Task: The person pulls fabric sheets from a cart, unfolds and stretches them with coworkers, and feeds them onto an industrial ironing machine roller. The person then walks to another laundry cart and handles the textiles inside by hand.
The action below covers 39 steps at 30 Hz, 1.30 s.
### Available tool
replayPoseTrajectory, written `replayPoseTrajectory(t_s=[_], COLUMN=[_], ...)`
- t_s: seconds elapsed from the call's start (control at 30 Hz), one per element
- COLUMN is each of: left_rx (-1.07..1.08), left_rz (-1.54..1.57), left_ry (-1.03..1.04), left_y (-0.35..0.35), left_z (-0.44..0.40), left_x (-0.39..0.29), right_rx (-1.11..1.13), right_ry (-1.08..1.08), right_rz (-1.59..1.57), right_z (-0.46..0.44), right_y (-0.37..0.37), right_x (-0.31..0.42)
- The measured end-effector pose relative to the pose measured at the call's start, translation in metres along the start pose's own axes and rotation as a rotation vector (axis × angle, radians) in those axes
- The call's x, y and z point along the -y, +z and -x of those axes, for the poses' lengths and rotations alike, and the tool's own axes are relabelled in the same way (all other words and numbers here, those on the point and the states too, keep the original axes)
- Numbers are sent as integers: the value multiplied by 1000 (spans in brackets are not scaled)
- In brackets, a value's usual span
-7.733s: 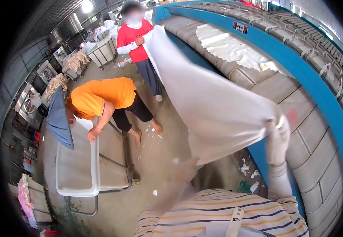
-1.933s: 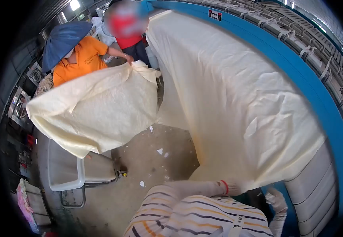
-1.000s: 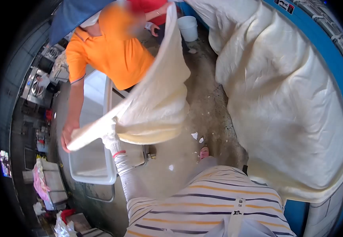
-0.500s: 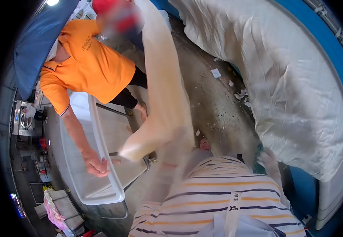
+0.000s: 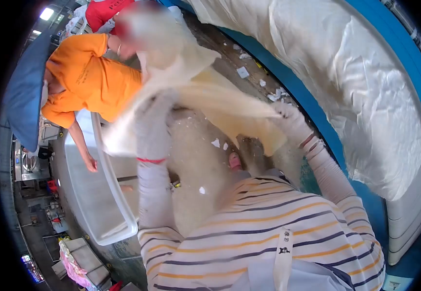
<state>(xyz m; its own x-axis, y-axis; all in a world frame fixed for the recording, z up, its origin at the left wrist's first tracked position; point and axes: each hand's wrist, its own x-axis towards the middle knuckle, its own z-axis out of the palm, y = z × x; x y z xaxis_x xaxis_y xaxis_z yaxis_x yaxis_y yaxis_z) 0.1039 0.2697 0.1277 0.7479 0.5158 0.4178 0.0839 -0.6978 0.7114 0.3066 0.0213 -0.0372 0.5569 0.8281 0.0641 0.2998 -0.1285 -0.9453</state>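
Note:
A cream-white cloth sheet (image 5: 210, 94) stretches in front of me, blurred by motion, its lower edge hanging above the floor. My right hand (image 5: 293, 123), in a pale glove, pinches a corner of it on the right. On the other side my left hand (image 5: 159, 109), also gloved and smeared by motion, is raised at the sheet, with cloth bunched around it. Its fingers are hard to make out. A co-worker in an orange shirt (image 5: 94, 77) stands beyond the sheet, one hand (image 5: 125, 48) up near its far part, the other hand (image 5: 91, 164) lowered.
A white tub cart (image 5: 130, 228) stands on the left. Along the right runs a long blue structure (image 5: 288, 72) with white fabric (image 5: 361, 97) draped over it. Scraps of white litter (image 5: 242, 72) lie on the wet floor. Another person in red (image 5: 106, 14) is behind the co-worker.
My right hand has risen from low at my side and now grips the sheet's corner. My left hand has moved up and away; the hanging sheet has spread sideways between my hands.

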Motion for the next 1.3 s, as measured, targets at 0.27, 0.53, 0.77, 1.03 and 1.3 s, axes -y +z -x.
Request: replayPoseTrajectory(t_s=[0.27, 0.53, 0.77, 1.03, 1.3], left_rx=[-213, -69, -246, -321, 363], left_rz=[113, 1211, 1188, 955, -208], left_ry=[-120, -908, -669, -522, 380], left_y=[81, 210, 139, 90, 113], left_z=[23, 184, 180, 226, 175], left_x=[20, 6, -97, -134, -158], right_rx=[80, 126, 91, 229, 321], right_ry=[17, 392, 240, -243, -441], right_rz=[-587, -1262, -903, -123, 193], right_z=[33, 70, 57, 81, 120], right_y=[-9, -9, -59, -30, -1], right_x=[16, 50, 46, 56, 88])
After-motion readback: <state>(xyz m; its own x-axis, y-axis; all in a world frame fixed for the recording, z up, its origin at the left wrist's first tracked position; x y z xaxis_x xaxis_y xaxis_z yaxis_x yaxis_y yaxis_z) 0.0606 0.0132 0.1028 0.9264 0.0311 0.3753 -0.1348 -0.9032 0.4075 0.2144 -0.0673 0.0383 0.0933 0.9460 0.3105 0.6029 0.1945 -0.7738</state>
